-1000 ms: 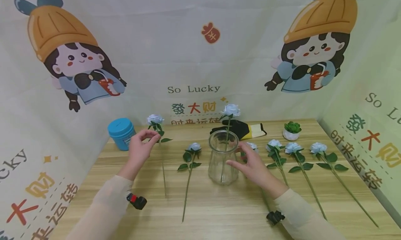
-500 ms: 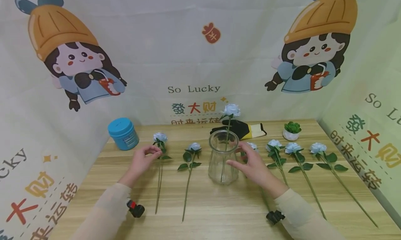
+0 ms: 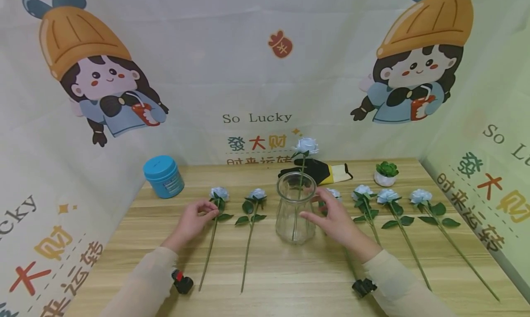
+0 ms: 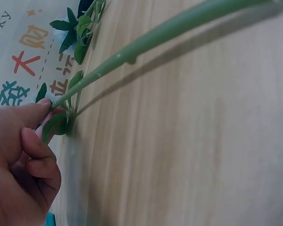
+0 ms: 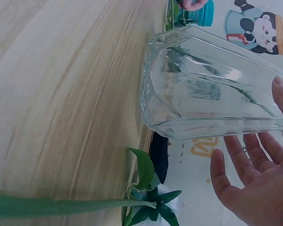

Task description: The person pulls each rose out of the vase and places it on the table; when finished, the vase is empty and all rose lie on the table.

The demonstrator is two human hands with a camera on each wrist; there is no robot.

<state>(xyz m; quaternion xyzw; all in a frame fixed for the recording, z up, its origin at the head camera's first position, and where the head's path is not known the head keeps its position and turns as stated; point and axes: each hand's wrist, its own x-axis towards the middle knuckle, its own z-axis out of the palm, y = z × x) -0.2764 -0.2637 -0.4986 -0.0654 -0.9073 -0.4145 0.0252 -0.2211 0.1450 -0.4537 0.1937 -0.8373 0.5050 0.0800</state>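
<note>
On the left, my left hand [image 3: 196,221] pinches a pale blue rose [image 3: 218,193] between thumb and fingertips, high on its stem by the leaves. The left wrist view shows that green stem [image 4: 132,51] slanting over the table, its shadow alongside. A clear glass vase [image 3: 285,225] stands mid-table with one upright rose [image 3: 307,146] in it. My right hand [image 3: 337,219] is at the vase's right side, thumb in front and fingers loosely extended. In the right wrist view, the fingertips lie along the glass vase [image 5: 198,94]; how firmly they touch, I cannot tell.
Another rose [image 3: 256,195] lies left of the vase; several more, including one rose [image 3: 388,196], lie to the right. Toward the back are a blue tub [image 3: 163,176], a black-and-yellow glove [image 3: 316,170] and a small potted succulent [image 3: 386,173]. Printed cloth hangs behind the table.
My left hand has brought its rose down and toward me, and the stem's lower end has swung left. The rose now lies near the tabletop. My right hand and the vase have stayed put.
</note>
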